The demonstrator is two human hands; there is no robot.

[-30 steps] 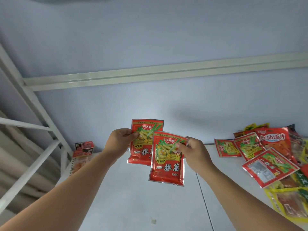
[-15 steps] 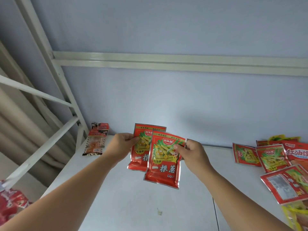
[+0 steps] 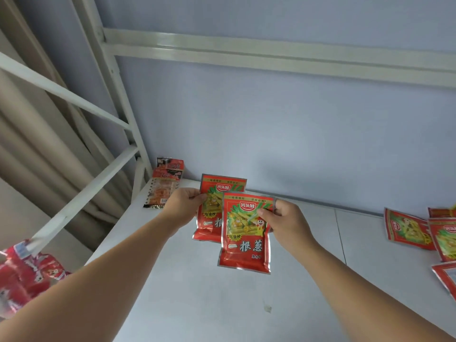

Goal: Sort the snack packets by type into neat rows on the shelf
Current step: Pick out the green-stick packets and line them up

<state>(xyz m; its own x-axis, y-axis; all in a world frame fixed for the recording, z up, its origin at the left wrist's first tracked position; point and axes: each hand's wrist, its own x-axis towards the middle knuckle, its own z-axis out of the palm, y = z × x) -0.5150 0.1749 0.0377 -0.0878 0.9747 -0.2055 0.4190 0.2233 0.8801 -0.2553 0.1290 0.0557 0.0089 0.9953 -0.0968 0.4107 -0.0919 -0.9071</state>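
Head — front packet in right fingers, rear packet in left

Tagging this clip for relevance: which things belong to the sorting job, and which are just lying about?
Job: front packet, rear packet, left hand, right hand, orange packets, right packets, shelf.
Lying about: red bag, curtain.

The front packet hides the rear packet's right half; packets at the shelf's right end are cropped.

Left hand and right hand raised, pinching.
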